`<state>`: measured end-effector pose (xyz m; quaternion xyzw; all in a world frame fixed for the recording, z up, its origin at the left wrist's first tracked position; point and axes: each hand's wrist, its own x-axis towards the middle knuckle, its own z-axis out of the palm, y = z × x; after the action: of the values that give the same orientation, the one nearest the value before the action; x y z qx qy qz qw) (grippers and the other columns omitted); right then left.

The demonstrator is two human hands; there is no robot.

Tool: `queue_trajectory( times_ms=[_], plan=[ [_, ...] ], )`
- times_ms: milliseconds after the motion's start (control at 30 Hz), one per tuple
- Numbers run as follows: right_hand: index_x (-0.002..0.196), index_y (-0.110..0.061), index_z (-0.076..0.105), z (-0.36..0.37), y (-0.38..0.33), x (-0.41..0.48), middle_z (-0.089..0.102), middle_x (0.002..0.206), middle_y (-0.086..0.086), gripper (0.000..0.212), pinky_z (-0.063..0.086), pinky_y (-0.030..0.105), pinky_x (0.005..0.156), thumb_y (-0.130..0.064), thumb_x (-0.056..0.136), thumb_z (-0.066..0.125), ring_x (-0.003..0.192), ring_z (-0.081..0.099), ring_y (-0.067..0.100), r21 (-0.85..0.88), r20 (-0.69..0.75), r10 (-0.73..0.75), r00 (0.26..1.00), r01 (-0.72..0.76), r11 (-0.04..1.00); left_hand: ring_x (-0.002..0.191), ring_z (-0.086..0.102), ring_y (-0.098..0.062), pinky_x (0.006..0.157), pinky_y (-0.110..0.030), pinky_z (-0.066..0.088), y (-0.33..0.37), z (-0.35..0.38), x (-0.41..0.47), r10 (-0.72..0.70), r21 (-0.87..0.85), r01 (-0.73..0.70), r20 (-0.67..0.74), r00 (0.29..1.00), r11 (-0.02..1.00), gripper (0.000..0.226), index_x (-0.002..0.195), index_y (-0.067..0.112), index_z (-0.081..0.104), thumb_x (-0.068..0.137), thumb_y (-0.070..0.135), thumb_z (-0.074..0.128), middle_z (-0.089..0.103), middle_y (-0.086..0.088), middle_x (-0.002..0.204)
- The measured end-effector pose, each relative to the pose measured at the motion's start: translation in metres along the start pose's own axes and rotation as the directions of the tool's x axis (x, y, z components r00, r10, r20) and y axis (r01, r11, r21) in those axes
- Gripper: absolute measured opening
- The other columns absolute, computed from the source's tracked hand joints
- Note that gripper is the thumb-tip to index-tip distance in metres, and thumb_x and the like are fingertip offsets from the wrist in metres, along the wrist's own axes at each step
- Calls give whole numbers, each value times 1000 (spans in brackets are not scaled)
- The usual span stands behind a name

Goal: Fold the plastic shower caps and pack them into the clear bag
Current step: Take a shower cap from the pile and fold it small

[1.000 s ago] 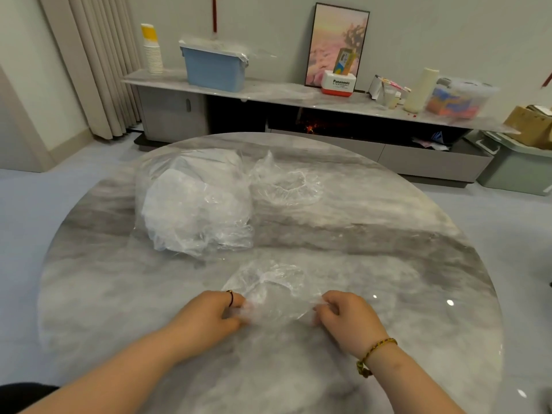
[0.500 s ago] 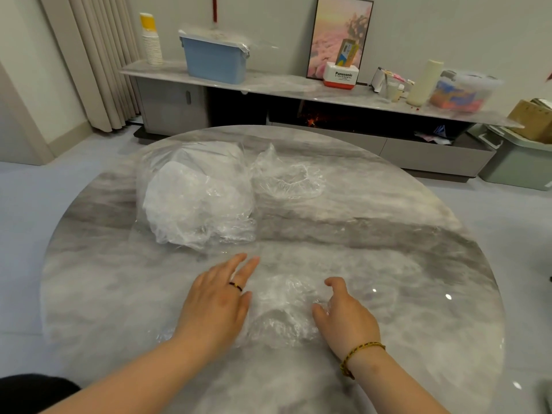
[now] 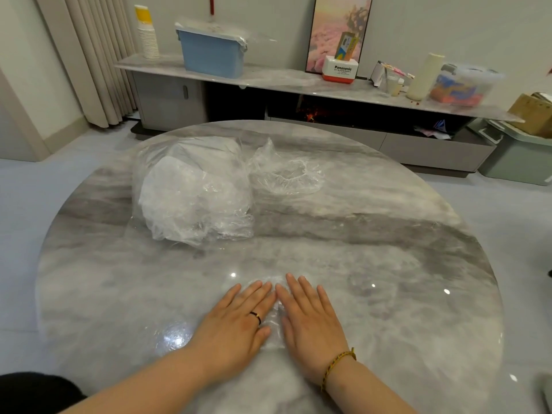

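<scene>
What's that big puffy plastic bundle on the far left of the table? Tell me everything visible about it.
It is a clear bag of thin, glossy, crinkled plastic, puffed up and resting on the round marble table. A whitish mass, seemingly packed plastic, shows through it. A loose shower cap lies against its right side. The left hand and right hand press flat nearer the viewer, apart from it.
</scene>
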<state>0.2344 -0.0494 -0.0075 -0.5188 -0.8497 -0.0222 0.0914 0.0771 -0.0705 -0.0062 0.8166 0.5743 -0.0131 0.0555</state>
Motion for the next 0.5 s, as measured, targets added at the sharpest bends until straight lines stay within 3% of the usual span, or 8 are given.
queue_trajectory(
  times_ms=[67, 133, 267, 400, 500],
  plan=[
    [118, -22, 42, -2, -1, 0, 66, 115, -4, 41, 10, 29, 106, -30, 79, 32, 104, 64, 13, 28, 56, -6, 998, 4, 1000, 110, 60, -11, 106, -25, 11, 0, 4, 3, 18, 23, -18, -2, 1000, 1000, 74, 107, 19, 70, 98, 38, -1, 66, 4, 115],
    [118, -22, 47, -2, 0, 1, 67, 113, -4, 49, 10, 27, 105, -34, 73, 34, 103, 65, 13, 13, 131, 0, 991, -2, 1000, 115, 54, -13, 106, -25, 10, -1, 6, 4, 29, 44, -28, -14, 999, 999, 74, 108, 18, 69, 98, 38, 0, 66, 3, 116],
    [101, -21, 72, -1, 2, 5, 69, 109, -4, 50, 11, 26, 104, -36, 74, 34, 100, 66, 10, -61, 196, -11, 980, 24, 998, 108, 62, -12, 106, -25, 11, 0, 6, 3, 59, 36, -59, -1, 998, 998, 73, 109, 17, 69, 98, 37, 0, 66, 2, 115],
    [99, -20, 73, -1, 6, 3, 69, 108, -4, 50, 11, 26, 104, -37, 73, 34, 99, 66, 10, -56, 332, -34, 943, 55, 997, 107, 62, -12, 106, -26, 11, 4, 7, 6, 77, 31, -77, 27, 997, 997, 72, 110, 18, 68, 98, 37, 0, 66, 3, 116],
    [101, -20, 72, 3, 6, 2, 69, 109, -4, 49, 10, 25, 105, -32, 89, 27, 104, 63, 13, -56, 250, -47, 967, 63, 996, 123, 50, -13, 108, -25, 4, 5, -8, 6, -35, 3, 35, 55, 998, 999, 81, 124, 14, 57, 94, 45, -12, 53, -1, 133]
  ],
)
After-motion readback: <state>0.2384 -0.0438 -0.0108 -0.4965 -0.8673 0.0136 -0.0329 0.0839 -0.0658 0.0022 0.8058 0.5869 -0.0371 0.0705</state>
